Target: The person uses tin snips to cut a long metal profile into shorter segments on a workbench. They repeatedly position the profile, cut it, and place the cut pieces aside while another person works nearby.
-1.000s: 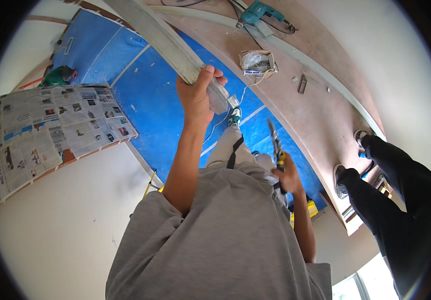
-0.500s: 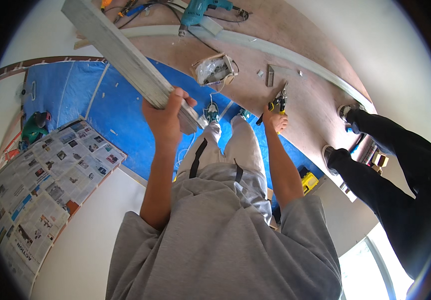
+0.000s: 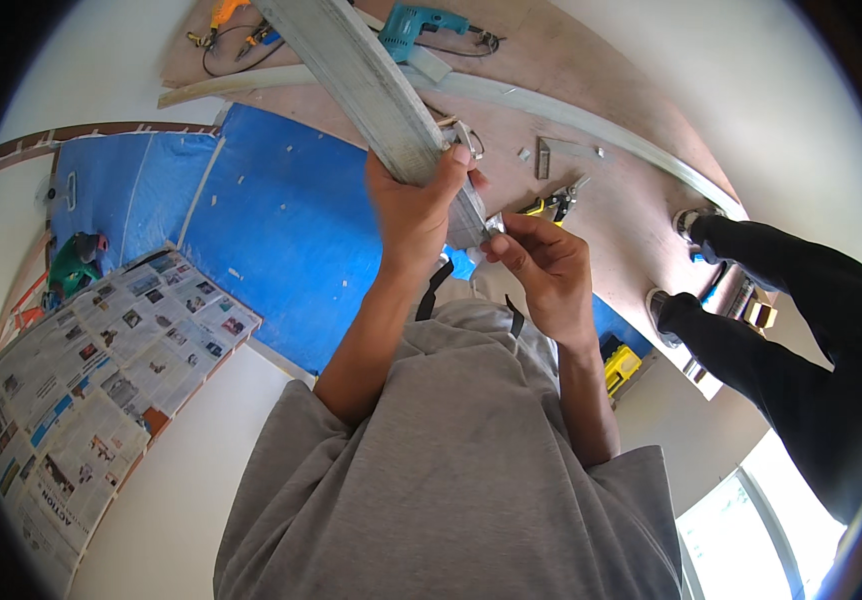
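My left hand (image 3: 418, 205) is wrapped round a long grey metal channel (image 3: 366, 85), its thumb on top near the lower end. The channel slants up and away to the upper left. At its near end, my right hand (image 3: 551, 270) pinches a small bright metal flap (image 3: 493, 224) between thumb and fingers; whether the flap is joined to the channel I cannot tell. Just beyond my right hand, a pair of yellow-and-black tin snips (image 3: 558, 203) lies on the brown board with its jaws pointing away.
A teal drill (image 3: 413, 28) lies on the board (image 3: 631, 130) beside a long curved metal strip (image 3: 541, 97). A small metal angle piece (image 3: 543, 157) is nearby. Another person's black-trousered legs (image 3: 771, 255) stand at right. Blue sheeting (image 3: 281, 220) covers the floor; a newspaper-covered panel (image 3: 101, 390) is at left.
My right hand has let go of the tin snips, now on the board, and grips the metal flap. My left hand has brought the channel rightward and closer to my right hand.
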Tool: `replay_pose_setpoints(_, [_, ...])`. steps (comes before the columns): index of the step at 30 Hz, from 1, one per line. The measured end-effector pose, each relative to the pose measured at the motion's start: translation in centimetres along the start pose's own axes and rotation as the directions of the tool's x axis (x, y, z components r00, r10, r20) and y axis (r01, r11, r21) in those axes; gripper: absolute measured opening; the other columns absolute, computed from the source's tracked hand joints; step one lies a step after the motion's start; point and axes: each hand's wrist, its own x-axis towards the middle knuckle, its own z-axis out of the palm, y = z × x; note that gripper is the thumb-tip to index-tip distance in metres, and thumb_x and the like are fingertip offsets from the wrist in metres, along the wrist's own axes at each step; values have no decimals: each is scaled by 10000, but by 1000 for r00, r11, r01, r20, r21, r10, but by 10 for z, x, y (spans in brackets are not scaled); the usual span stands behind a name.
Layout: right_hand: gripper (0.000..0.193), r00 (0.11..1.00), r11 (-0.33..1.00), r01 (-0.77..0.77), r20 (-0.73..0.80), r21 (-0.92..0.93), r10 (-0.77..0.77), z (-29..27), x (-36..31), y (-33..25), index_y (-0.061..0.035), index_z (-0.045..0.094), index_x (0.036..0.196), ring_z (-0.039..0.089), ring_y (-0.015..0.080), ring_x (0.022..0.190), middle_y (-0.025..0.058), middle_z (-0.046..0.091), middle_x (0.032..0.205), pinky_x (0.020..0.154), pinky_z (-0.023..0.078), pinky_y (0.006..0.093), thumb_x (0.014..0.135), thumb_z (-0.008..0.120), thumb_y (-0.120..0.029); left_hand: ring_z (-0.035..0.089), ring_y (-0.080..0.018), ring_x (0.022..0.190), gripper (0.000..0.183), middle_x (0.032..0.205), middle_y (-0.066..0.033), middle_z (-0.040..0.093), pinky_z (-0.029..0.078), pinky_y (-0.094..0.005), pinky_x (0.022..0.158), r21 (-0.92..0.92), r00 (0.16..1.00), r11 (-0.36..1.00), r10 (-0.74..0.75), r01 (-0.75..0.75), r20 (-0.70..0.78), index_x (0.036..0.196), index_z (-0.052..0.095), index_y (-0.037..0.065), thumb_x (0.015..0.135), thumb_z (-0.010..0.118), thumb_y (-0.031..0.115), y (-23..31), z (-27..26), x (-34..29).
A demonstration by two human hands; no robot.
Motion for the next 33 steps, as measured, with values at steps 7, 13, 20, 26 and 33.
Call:
replay_pose_setpoints(7, [271,949,903,133,-212,-409,-235,49,-13,-16,102,680,1101,620,99,820,67,722,917,762,503,249,917,787,-65,675,-211,593,133,764,-97,677,586,-365,576,15,977,979,201,-202,74,909,622,-15,867,736,37,25,-13,-4])
replay_pose_setpoints(13, [178,853,708,259,-187,-657,-486,90,-26,-29,40,717,974,657,194,695,135,682,800,629,498,310,845,806,-43,682,-209,608,162,770,-115,683,598,-366,593,62,931,929,363,-365,49,969,588,-45,863,707,-16,47,-30,-13])
replay_pose_setpoints(20, [174,853,671,264,-156,-692,-497,113,-21,-31,35,732,959,658,164,697,122,702,793,624,501,310,854,816,-75,689,-227,621,222,783,-154,673,603,-360,599,126,843,836,538,-535,13,1032,558,-49,859,696,-52,59,-40,-9])
replay_pose_setpoints(26, [184,984,943,154,129,-293,-121,76,7,-38,23,753,969,614,87,731,76,742,838,671,493,274,894,816,-134,655,-214,645,171,777,-94,631,553,-346,598,-144,992,989,58,-41,115,916,586,4,905,709,123,68,-61,2])
replay_pose_setpoints(33, [189,975,845,152,-64,-513,-214,98,9,-36,41,739,944,641,110,692,102,729,799,638,499,287,888,804,-127,680,-203,672,131,865,-123,662,568,-335,596,-13,995,997,72,-73,-72,965,580,-6,926,697,38,57,-62,3])
